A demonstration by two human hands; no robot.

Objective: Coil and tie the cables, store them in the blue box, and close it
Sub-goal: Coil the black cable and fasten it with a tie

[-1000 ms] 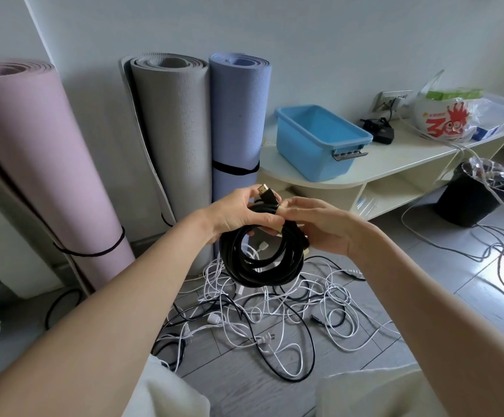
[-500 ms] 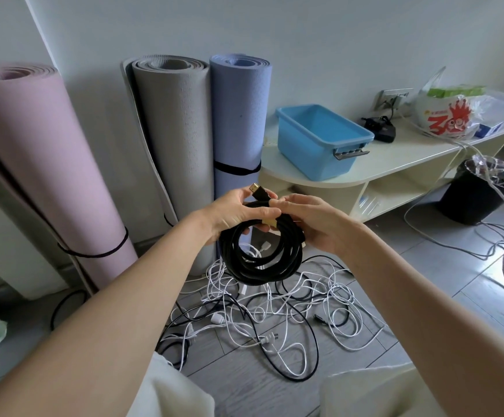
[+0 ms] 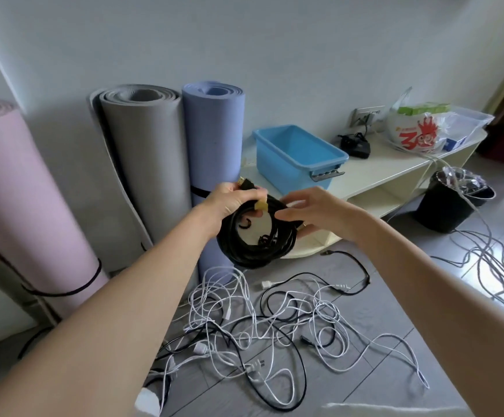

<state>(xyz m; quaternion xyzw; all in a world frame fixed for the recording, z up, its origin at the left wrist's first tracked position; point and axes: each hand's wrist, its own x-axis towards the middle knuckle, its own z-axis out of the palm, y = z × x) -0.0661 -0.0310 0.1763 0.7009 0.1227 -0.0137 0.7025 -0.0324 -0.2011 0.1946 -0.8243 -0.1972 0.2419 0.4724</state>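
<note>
A coiled black cable (image 3: pixel 253 248) hangs in the air in front of me, with a gold plug sticking up from its top. My left hand (image 3: pixel 232 200) grips the top of the coil. My right hand (image 3: pixel 316 215) holds the coil's right side, fingers curled round the strands. The open blue box (image 3: pixel 298 158) stands just behind, on a cream low shelf unit (image 3: pixel 395 173); it looks empty and no lid is in view. A tangle of loose white and black cables (image 3: pixel 262 323) lies on the grey floor below the coil.
Pink (image 3: pixel 28 206), grey (image 3: pixel 145 164) and blue (image 3: pixel 214 139) rolled mats lean on the wall at left. A black adapter (image 3: pixel 356 144) and a printed plastic bag (image 3: pixel 419 133) sit on the shelf. A black bin (image 3: pixel 449 203) and grey cables (image 3: pixel 491 266) are at right.
Both hands have lifted the coil up and toward the blue box. My view has risen, so the floor tangle sits lower in the frame.
</note>
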